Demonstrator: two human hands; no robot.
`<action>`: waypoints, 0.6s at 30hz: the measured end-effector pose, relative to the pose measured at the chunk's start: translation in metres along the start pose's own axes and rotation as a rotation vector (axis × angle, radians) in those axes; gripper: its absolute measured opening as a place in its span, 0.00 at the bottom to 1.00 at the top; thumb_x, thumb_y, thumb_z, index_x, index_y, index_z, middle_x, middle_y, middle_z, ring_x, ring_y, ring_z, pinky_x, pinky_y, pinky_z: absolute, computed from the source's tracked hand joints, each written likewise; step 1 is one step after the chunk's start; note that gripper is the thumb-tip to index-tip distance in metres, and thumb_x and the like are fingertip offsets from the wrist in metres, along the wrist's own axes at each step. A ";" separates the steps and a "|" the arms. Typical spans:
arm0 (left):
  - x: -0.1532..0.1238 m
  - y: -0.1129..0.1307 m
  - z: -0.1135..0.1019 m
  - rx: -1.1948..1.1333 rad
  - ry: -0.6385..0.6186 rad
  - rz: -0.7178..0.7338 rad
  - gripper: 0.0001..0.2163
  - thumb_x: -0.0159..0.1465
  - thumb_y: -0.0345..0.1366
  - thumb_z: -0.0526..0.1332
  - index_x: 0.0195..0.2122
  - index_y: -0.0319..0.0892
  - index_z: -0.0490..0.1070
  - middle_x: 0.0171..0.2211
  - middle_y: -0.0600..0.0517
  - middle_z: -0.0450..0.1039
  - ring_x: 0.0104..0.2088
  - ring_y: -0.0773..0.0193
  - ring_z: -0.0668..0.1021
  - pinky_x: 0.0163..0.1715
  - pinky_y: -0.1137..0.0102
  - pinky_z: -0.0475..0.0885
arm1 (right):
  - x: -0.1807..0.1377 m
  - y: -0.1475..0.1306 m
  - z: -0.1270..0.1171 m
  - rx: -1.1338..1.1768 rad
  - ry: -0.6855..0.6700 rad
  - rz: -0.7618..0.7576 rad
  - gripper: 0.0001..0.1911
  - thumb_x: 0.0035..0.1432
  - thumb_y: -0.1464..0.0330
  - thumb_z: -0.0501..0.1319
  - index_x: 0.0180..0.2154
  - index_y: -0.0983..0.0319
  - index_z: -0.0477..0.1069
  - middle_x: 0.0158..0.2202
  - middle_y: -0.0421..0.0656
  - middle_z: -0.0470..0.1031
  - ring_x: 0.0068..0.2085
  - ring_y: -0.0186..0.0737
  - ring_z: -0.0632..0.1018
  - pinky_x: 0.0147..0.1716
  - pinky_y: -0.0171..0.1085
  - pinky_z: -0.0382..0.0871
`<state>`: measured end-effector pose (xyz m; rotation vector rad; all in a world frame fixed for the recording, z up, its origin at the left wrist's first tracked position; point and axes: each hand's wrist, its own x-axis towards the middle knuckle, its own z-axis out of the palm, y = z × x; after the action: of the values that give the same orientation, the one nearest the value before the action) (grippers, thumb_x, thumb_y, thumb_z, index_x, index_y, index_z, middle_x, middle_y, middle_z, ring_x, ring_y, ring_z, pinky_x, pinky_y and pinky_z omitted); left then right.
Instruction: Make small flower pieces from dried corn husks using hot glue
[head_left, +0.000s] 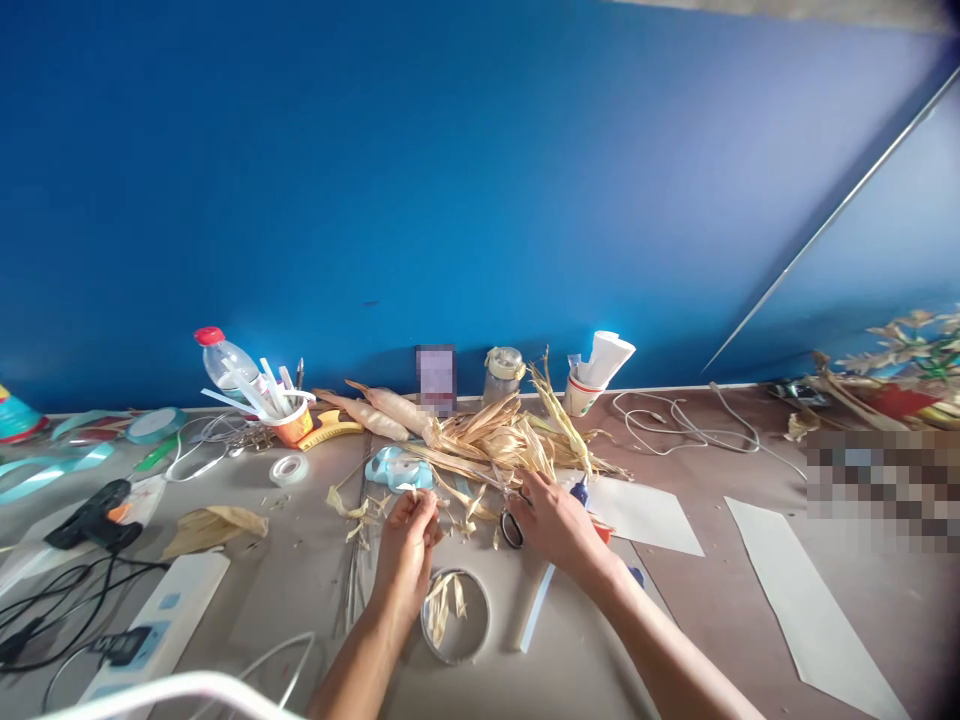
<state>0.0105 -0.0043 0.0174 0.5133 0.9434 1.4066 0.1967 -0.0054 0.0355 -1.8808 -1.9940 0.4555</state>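
My left hand (411, 530) is closed in a pinch, with a small pale scrap of corn husk (412, 491) at its fingertips. My right hand (553, 520) reaches over the table with curled fingers on a pair of scissors (512, 530); one dark handle loop shows beside the hand, and the rest is mostly covered. Just beyond both hands lies a heap of dry corn husks (495, 440). Below and between the hands sits a round container (486, 625) holding a few husk pieces. A blue ribbon bundle (397, 468) rests behind my left hand.
At the left are a black glue gun (97, 515), a power strip (169, 610) with cables, and a tape roll (289, 468). A bottle (225, 365), an orange cup (294, 430), a glass jar (502, 378) and a paper cup (581, 396) stand by the wall. White paper (810, 600) lies right.
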 end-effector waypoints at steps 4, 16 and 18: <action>0.001 -0.002 -0.001 0.035 -0.017 0.006 0.13 0.46 0.38 0.70 0.22 0.38 0.66 0.21 0.58 0.67 0.14 0.80 0.57 0.16 0.78 0.53 | 0.001 0.007 0.003 -0.241 -0.098 0.062 0.17 0.55 0.63 0.55 0.46 0.62 0.66 0.42 0.50 0.73 0.42 0.47 0.74 0.35 0.37 0.62; 0.002 0.001 -0.004 -0.078 -0.104 -0.006 0.11 0.49 0.35 0.69 0.23 0.37 0.68 0.21 0.58 0.66 0.14 0.82 0.57 0.17 0.80 0.55 | 0.004 0.007 0.014 -0.353 -0.110 0.014 0.21 0.49 0.66 0.60 0.47 0.63 0.66 0.43 0.53 0.72 0.43 0.50 0.74 0.39 0.40 0.63; 0.002 0.002 -0.004 -0.106 -0.112 -0.018 0.10 0.50 0.35 0.69 0.24 0.36 0.68 0.22 0.57 0.67 0.15 0.82 0.57 0.17 0.80 0.56 | 0.001 0.011 0.014 -0.304 -0.086 0.002 0.18 0.49 0.68 0.58 0.44 0.63 0.67 0.41 0.51 0.73 0.43 0.49 0.74 0.38 0.39 0.63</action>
<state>0.0057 -0.0027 0.0161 0.4973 0.7771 1.3891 0.2003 -0.0031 0.0183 -2.0700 -2.2229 0.2465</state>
